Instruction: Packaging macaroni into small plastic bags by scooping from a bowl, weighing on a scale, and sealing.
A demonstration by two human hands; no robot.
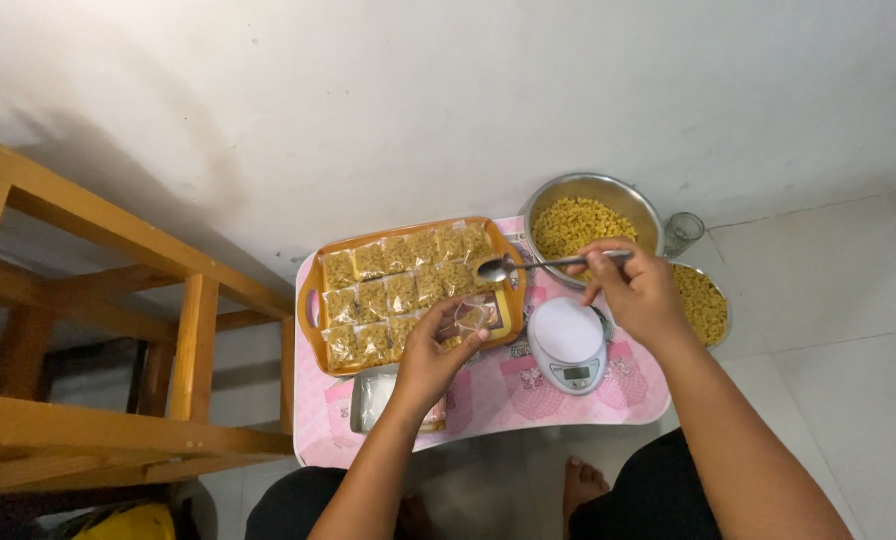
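Here, a small clear pouch point(471, 318) is pinched open in the grip of the left hand point(430, 358) beside the orange tray point(313, 300), while a spoon point(548, 264) is pinched by the right hand point(636, 292) above the scale point(568, 345), so pieces could be spilled onto the pink surface point(488, 400) if the narrow mouth is missed.

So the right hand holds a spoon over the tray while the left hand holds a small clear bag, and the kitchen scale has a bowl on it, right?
Not quite: the head view shows the kitchen scale bare, nothing on it. The right hand does hold the spoon over the tray, and the left hand a small clear bag.
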